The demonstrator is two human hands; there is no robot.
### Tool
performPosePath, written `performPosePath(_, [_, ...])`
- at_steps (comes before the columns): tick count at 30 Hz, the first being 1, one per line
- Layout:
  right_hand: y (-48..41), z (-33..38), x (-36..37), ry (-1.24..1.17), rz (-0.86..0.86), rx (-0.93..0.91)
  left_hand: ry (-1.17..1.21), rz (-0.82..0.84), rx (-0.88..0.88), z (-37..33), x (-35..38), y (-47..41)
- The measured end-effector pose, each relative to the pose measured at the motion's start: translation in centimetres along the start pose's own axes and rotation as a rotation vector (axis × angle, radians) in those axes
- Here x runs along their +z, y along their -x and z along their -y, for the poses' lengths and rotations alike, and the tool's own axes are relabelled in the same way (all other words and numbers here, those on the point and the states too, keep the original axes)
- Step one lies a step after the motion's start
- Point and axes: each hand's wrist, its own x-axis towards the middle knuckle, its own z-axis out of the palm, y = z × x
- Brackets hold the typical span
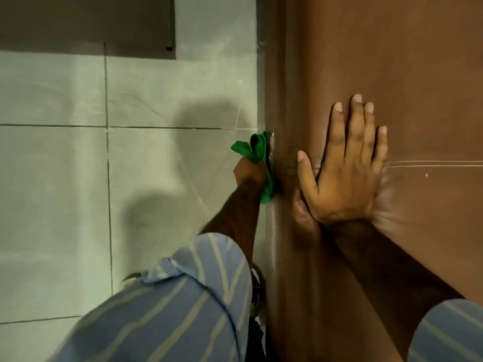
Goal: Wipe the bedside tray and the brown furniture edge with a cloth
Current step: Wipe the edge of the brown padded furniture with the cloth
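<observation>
Along the brown furniture edge (pixel 277 152), green cloth (pixel 257 150) was gripped in closed left hand (pixel 249 173); right hand (pixel 345 163) lay flat, empty. Cloth could've slipped off edge w/ uneven pressure.

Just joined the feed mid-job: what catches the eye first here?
The green cloth, bunched in the left hand, presses against the brown edge at centre. Right of it, the right hand lies flat, fingers spread, on the brown surface. Grey floor tiles fill the left.
</observation>
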Motion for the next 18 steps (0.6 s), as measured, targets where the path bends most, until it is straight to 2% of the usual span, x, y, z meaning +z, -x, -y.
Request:
performPosePath(5, [0.1, 0.1, 0.7, -0.003, -0.048, -0.004, 0.186, -0.066, 0.104, -3.5, 2.0, -4.8])
performPosePath(8, [0.1, 0.2, 0.7, 0.01, -0.051, 0.0, 0.306, -0.039, 0.202, -2.0, 1.6, -1.6])
performPosePath(10, [0.0, 0.3, 0.7, 0.002, -0.051, 0.001, 0.35, 0.02, 0.174, 1.4, 1.2, 1.1])
performPosePath(11, [0.0, 0.3, 0.7, 0.002, -0.053, 0.005, 0.307, 0.054, 0.157, 3.6, 0.9, 2.1])
performPosePath(14, [0.1, 0.3, 0.9, 0.003, -0.066, 0.005, -0.015, 0.076, 0.067, 7.0, 0.0, 2.0])
performPosePath(16, [0.2, 0.2, 1.1, 0.011, -0.074, -0.001, -0.07, 0.062, 0.03, 5.4, 0.5, -0.5])
performPosePath(18, [0.3, 0.3, 1.3, 0.016, -0.097, -0.008, -0.075, 0.021, 0.081, 1.3, 1.2, -3.0])
